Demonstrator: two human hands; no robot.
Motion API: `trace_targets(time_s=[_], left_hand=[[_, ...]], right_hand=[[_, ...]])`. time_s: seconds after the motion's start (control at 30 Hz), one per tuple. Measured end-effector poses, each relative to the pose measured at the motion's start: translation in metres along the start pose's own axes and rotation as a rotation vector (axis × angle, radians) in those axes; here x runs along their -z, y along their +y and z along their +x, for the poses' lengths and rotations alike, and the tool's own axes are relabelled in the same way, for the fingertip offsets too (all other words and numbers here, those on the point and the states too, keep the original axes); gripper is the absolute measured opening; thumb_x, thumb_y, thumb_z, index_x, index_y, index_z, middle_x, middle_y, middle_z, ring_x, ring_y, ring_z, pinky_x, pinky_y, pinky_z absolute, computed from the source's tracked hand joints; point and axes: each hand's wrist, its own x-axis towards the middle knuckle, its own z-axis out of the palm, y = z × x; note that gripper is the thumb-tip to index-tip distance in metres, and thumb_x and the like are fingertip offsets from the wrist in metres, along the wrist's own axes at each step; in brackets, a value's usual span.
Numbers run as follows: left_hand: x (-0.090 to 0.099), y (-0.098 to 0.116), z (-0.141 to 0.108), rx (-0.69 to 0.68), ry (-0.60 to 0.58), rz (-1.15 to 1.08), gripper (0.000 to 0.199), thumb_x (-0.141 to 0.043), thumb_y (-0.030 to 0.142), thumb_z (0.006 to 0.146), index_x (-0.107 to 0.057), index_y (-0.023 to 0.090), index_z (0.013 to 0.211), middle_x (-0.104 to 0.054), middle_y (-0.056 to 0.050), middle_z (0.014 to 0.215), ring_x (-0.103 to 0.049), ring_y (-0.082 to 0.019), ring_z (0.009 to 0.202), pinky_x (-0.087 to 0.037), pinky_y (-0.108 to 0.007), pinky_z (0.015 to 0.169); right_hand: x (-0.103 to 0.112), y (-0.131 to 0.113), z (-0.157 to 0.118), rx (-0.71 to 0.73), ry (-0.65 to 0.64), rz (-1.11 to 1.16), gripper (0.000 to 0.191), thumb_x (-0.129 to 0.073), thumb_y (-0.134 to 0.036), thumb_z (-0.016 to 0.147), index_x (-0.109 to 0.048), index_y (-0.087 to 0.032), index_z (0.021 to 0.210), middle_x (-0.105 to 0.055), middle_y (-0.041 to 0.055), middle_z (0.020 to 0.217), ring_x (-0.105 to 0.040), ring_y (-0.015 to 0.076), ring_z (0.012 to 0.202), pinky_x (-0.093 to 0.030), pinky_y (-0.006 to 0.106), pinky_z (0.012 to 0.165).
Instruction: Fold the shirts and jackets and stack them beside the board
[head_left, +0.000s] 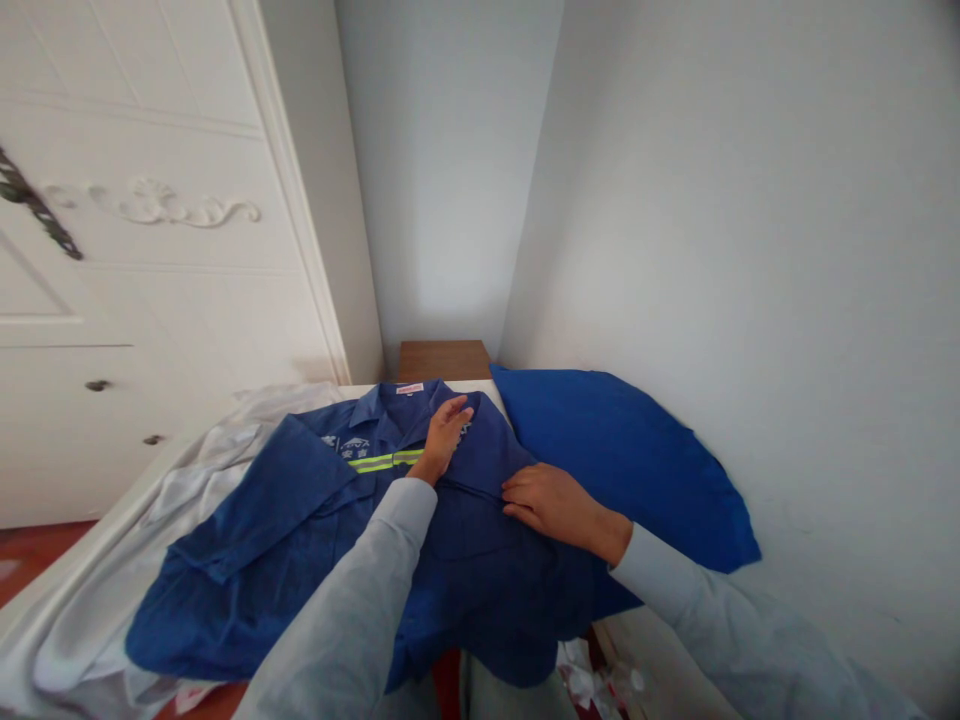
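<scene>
A navy blue work jacket (469, 540) lies spread face up, its collar at the far end. Yellow-green reflective strips and white lettering run across its chest. One sleeve is folded over the front at the left. My left hand (448, 437) rests on the chest just below the collar, fingers stretched out and holding nothing. At the right, my right hand (559, 505) has its fingers curled on the fold of the other sleeve, seemingly pinching the cloth; the thumb is partly hidden.
A bright blue pillow (615, 450) lies beside the jacket against the right wall. Crumpled white cloth (202, 480) spreads along the left. Behind stands a brown wooden surface (444, 358) in the corner. A white wardrobe (165, 300) rises at the left. Clear plastic items (600, 680) sit low at front.
</scene>
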Motion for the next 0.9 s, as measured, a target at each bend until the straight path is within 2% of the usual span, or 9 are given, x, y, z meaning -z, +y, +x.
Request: trace_targets(time_s=[0.07,0.17,0.27,0.37,0.53,0.6,0.73,0.9], left_hand=[[-0.005,0.000,-0.004,-0.099,-0.032,0.176,0.043,-0.060,0.028,0.089,-0.062,0.018,0.130,-0.063,-0.011,0.138,-0.057,-0.025,0.130,-0.043,-0.042,0.113],[-0.012,0.002,-0.012,-0.221,-0.118,0.540,0.042,-0.061,0.026,0.089,-0.064,0.018,0.131,-0.051,-0.013,0.151,-0.042,-0.027,0.144,-0.034,-0.044,0.120],[-0.018,0.008,-0.023,-0.304,-0.255,0.867,0.046,-0.056,0.032,0.095,-0.060,0.017,0.138,-0.039,-0.015,0.160,-0.028,-0.030,0.152,-0.029,-0.046,0.122],[-0.025,0.014,-0.032,-0.346,-0.345,1.075,0.053,-0.046,0.041,0.100,-0.052,0.015,0.145,-0.035,-0.017,0.161,-0.028,-0.032,0.151,-0.028,-0.048,0.122],[-0.029,0.018,-0.036,-0.351,-0.363,1.203,0.056,-0.037,0.049,0.102,-0.049,0.016,0.147,-0.045,-0.016,0.156,-0.032,-0.032,0.149,-0.027,-0.050,0.121],[-0.030,0.018,-0.036,-0.340,-0.345,1.209,0.060,-0.038,0.050,0.101,-0.046,0.014,0.149,-0.044,-0.018,0.156,-0.034,-0.032,0.149,-0.028,-0.050,0.121],[-0.031,0.019,-0.036,-0.308,-0.333,1.206,0.067,-0.037,0.052,0.101,-0.042,0.007,0.151,-0.037,-0.022,0.159,-0.034,-0.033,0.149,-0.026,-0.045,0.122],[-0.031,0.020,-0.036,-0.311,-0.330,1.203,0.067,-0.036,0.053,0.101,-0.045,0.007,0.148,-0.038,-0.023,0.158,-0.035,-0.033,0.148,-0.026,-0.045,0.122]], right_hand=[[0.009,0.001,0.004,0.004,0.028,0.035,0.024,-0.059,-0.038,0.097,-0.077,-0.024,0.106,-0.078,0.0083,0.108,-0.070,0.0236,0.103,-0.052,0.036,0.093],[0.021,0.012,0.015,-0.009,0.116,0.066,0.032,-0.056,-0.043,0.098,-0.075,-0.023,0.115,-0.076,0.0095,0.117,-0.068,0.0257,0.112,-0.050,0.039,0.101],[0.023,0.035,0.038,-0.066,0.166,0.081,0.034,-0.056,-0.034,0.098,-0.070,-0.021,0.126,-0.071,0.0114,0.129,-0.063,0.0270,0.123,-0.046,0.043,0.108],[0.014,0.062,0.072,-0.134,0.168,0.067,0.042,-0.052,-0.021,0.095,-0.063,-0.019,0.135,-0.063,0.0125,0.140,-0.056,0.0260,0.132,-0.042,0.045,0.114],[-0.005,0.096,0.122,-0.061,0.033,-0.011,0.042,-0.049,-0.016,0.095,-0.064,-0.009,0.133,-0.059,0.0188,0.143,-0.051,0.0267,0.138,-0.036,0.042,0.118],[-0.011,0.108,0.131,-0.078,-0.010,-0.031,0.038,-0.050,-0.015,0.094,-0.067,-0.010,0.128,-0.062,0.0186,0.139,-0.054,0.0277,0.135,-0.038,0.042,0.116],[-0.020,0.131,0.135,-0.139,-0.009,-0.021,0.040,-0.053,-0.006,0.088,-0.072,-0.019,0.121,-0.068,0.0127,0.134,-0.059,0.0266,0.130,-0.042,0.042,0.113],[-0.025,0.147,0.130,-0.158,0.018,0.086,0.035,-0.052,-0.006,0.090,-0.073,-0.018,0.116,-0.067,0.0121,0.135,-0.060,0.0250,0.129,-0.041,0.042,0.113]])
